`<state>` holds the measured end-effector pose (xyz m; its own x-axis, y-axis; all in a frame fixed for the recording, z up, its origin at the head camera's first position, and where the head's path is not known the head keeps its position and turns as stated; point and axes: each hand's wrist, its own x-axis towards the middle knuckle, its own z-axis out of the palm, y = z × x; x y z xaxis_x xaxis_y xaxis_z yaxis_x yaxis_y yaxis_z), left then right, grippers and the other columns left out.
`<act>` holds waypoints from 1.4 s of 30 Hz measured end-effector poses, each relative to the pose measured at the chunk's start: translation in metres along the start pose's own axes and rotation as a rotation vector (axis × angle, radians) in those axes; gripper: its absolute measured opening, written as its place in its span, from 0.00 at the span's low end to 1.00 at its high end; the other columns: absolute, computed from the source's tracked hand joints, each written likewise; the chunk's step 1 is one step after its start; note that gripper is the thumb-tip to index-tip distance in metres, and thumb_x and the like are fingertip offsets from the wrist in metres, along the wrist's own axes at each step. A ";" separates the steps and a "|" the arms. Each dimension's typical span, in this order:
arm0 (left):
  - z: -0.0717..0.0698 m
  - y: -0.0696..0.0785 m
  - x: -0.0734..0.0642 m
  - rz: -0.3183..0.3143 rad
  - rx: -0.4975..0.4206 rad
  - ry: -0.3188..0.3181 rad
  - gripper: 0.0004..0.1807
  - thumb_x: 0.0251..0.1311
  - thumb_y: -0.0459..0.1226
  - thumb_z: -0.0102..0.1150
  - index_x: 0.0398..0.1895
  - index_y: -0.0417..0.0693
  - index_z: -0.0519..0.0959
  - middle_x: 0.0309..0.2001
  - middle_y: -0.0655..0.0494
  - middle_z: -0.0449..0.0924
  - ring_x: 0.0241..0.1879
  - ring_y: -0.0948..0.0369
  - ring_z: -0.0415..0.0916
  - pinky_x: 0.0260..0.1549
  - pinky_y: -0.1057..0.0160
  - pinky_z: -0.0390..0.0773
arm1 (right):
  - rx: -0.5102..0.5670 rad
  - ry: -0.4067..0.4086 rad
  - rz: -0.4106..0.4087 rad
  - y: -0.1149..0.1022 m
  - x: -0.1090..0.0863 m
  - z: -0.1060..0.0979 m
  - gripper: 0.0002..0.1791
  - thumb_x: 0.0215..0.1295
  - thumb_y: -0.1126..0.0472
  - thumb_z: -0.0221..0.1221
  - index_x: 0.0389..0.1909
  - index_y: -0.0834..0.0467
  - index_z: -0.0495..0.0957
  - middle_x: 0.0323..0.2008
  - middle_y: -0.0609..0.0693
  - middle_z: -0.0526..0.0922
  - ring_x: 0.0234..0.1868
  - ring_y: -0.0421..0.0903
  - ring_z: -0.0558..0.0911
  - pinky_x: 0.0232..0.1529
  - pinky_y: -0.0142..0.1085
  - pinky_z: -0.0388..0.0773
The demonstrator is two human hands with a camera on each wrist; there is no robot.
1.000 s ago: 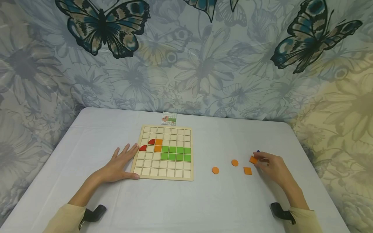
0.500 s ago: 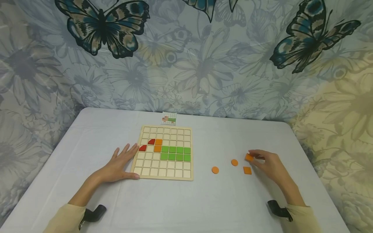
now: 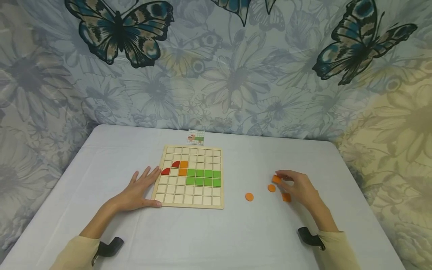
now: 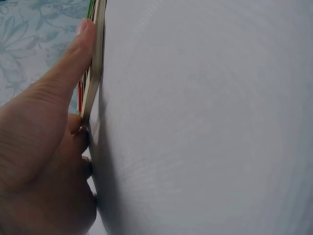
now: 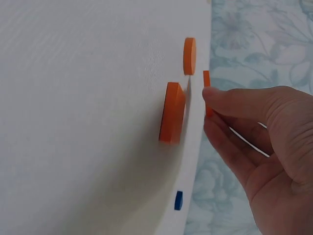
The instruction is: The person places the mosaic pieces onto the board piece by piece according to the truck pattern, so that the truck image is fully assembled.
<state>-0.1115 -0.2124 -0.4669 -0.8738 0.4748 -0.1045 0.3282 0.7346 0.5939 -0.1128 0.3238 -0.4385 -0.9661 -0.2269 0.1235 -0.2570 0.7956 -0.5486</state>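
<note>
1. While the wooden board (image 3: pixel 203 201) is touched at its left edge by the spread-fingered left hand (image 3: pixel 136 193), an orange square (image 3: pixel 276 179) is pinched between thumb and fingers of the right hand (image 3: pixel 300 187), above the white table (image 3: pixel 202 240), right of the board.
2. Near that hand, a second square (image 3: pixel 286 197), an orange disc (image 3: pixel 271 188) and a blue piece (image 5: pixel 179 200) are seen.
3. Green squares (image 3: pixel 199 182) and red quarter-circles (image 3: pixel 176 164) are set in the board.

No readable txt, nos., labels or brands in any view. Pic card (image 3: pixel 196 137), just past the far edge of the grid board (image 3: pixel 189 191), bears a small printed grid w/ coloured patches, any lettering too tiny to make out.
</note>
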 end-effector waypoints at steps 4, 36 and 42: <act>0.001 -0.001 0.000 0.005 0.003 -0.001 0.65 0.43 0.63 0.70 0.77 0.39 0.49 0.78 0.41 0.43 0.76 0.40 0.31 0.68 0.36 0.26 | 0.001 -0.008 -0.036 -0.004 0.003 0.002 0.20 0.57 0.73 0.66 0.52 0.68 0.79 0.47 0.61 0.85 0.47 0.61 0.83 0.49 0.54 0.79; 0.000 -0.003 -0.007 -0.012 0.016 0.015 0.64 0.44 0.63 0.70 0.77 0.39 0.50 0.77 0.41 0.44 0.76 0.39 0.32 0.69 0.36 0.26 | 0.010 -0.081 -0.192 -0.064 0.046 0.038 0.19 0.57 0.72 0.67 0.51 0.65 0.82 0.46 0.55 0.86 0.47 0.54 0.84 0.50 0.47 0.81; -0.001 0.001 -0.002 0.008 -0.005 0.003 0.64 0.45 0.63 0.70 0.77 0.39 0.49 0.78 0.41 0.43 0.76 0.39 0.31 0.69 0.37 0.25 | 0.004 -0.089 -0.179 -0.073 0.048 0.041 0.20 0.55 0.72 0.68 0.50 0.65 0.82 0.46 0.55 0.86 0.47 0.54 0.84 0.50 0.47 0.81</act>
<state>-0.1098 -0.2130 -0.4656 -0.8723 0.4792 -0.0968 0.3338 0.7284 0.5984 -0.1395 0.2321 -0.4266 -0.8986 -0.4137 0.1461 -0.4245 0.7357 -0.5278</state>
